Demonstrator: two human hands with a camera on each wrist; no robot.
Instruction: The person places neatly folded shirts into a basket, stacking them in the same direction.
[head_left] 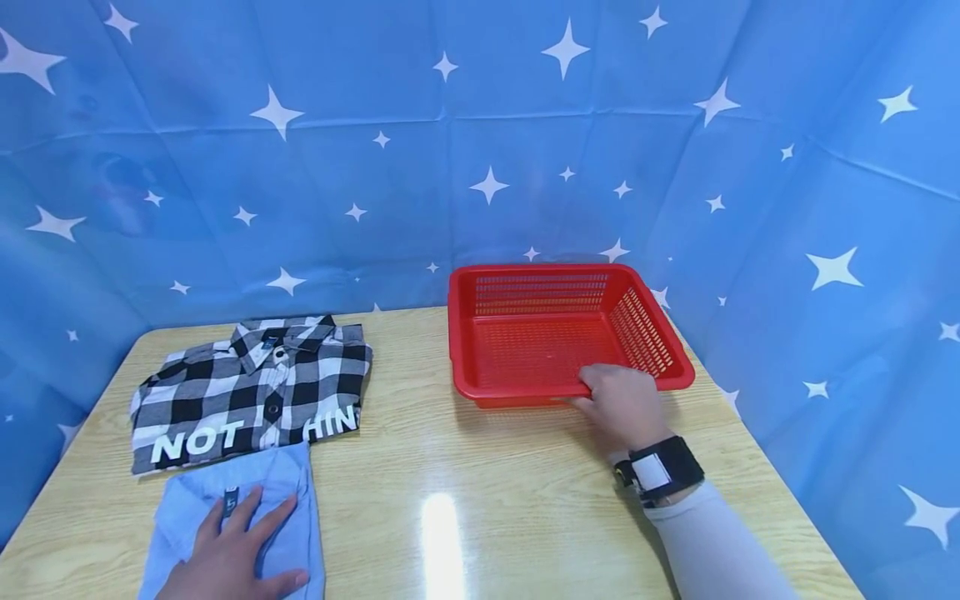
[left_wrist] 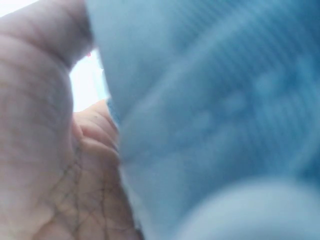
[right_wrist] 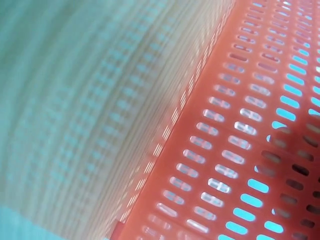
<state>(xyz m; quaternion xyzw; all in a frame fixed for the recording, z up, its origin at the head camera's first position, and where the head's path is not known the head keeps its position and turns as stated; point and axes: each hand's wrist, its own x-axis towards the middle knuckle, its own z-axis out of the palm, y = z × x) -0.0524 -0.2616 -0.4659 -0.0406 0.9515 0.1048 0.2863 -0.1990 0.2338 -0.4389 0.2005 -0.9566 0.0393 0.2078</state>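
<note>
A red plastic basket [head_left: 540,354] with slotted walls stands at the back right of the table. My right hand [head_left: 626,404] grips its near rim, thumb over the edge; in the right wrist view the slotted wall [right_wrist: 200,145] fills the right side. At the front left lies a folded light blue shirt [head_left: 247,471] with a dark collar label. My left hand [head_left: 232,550] rests on it with fingers spread. The left wrist view shows blurred blue cloth [left_wrist: 210,100] close beside the palm.
A folded black-and-white checked shirt [head_left: 255,383] with white lettering lies just behind the blue one. The wooden table [head_left: 405,450] has a bright reflection near its front. Behind and to the right hangs a blue curtain [head_left: 360,167] with white stars, close to the basket.
</note>
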